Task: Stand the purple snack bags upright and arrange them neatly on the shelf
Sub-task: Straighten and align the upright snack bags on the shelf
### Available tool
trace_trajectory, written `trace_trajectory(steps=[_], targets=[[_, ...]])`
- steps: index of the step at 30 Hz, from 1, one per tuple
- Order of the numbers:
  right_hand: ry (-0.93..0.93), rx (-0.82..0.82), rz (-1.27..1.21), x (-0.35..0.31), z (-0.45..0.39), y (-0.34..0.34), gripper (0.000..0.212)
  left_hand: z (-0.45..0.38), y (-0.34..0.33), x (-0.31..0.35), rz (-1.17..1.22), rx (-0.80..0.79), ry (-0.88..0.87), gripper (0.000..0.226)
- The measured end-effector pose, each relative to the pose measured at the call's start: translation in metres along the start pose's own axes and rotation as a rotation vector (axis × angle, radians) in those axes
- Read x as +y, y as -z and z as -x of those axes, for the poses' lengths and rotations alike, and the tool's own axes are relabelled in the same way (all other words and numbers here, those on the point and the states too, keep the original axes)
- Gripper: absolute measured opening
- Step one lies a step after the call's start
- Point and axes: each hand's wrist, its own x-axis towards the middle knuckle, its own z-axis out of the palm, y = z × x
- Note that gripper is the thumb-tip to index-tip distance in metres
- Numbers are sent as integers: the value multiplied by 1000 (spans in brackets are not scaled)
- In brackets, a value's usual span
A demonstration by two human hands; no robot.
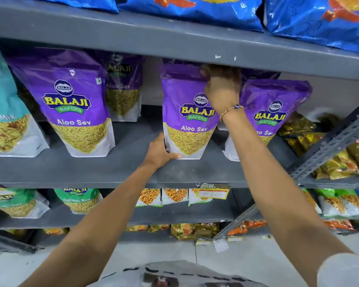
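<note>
Your left hand (161,153) is at the bottom left corner of the middle purple bag (188,112), thumb laid along its lower front edge and the other fingers tucked behind the left side, so the hand is closed around the base. Your right hand (222,88) is at the top right corner of the same bag, fingers curled over the top seal; the fingertips are hidden behind the bag, but the grip reads as closed on the seal. A beaded bracelet (230,109) sits on that wrist. The held bag stands upright on the grey shelf (95,168), base touching the shelf surface, front label facing you. To its right, a second purple bag (272,114) stands just beside it, partly covered by your right forearm and leaning a little to the right. To the left, well apart from the held bag, a third purple bag (75,102) stands upright near the shelf front, tilted slightly to the left. A fourth purple bag (123,88) stands further back, between the third bag and the held one. A teal bag (4,112) is at the far left edge, just beside the third bag. Blue bags (195,9) lie on the shelf above. Olive-gold packets (298,131) are piled at the right end of the shelf.
</note>
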Motion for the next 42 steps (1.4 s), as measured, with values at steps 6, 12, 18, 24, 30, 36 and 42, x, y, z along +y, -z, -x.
trace_trajectory(steps=[6, 12, 18, 24, 30, 36, 42], targets=[[-151, -26, -113, -5, 10, -3, 31, 7, -7, -3, 26, -36, -50, 67], [94, 446, -373, -58, 48, -32, 35, 58, 53, -14, 89, 330, -204, 61], [240, -104, -793, -143, 81, -111, 41, 73, 176, -55, 171, 822, -186, 88], [-11, -545, -999, -207, 85, -149, 68, 64, 220, -96, 79, 294, -115, 123], [-192, -361, -1062, -205, 86, -163, 40, 57, 200, -96, 82, 376, -106, 102], [-245, -299, -1059, -159, 98, -169, 32, 53, 152, -68, 195, 401, -142, 86], [-250, -347, -1206, -132, 106, -169, 36, 52, 161, -83, 152, 271, -88, 100]])
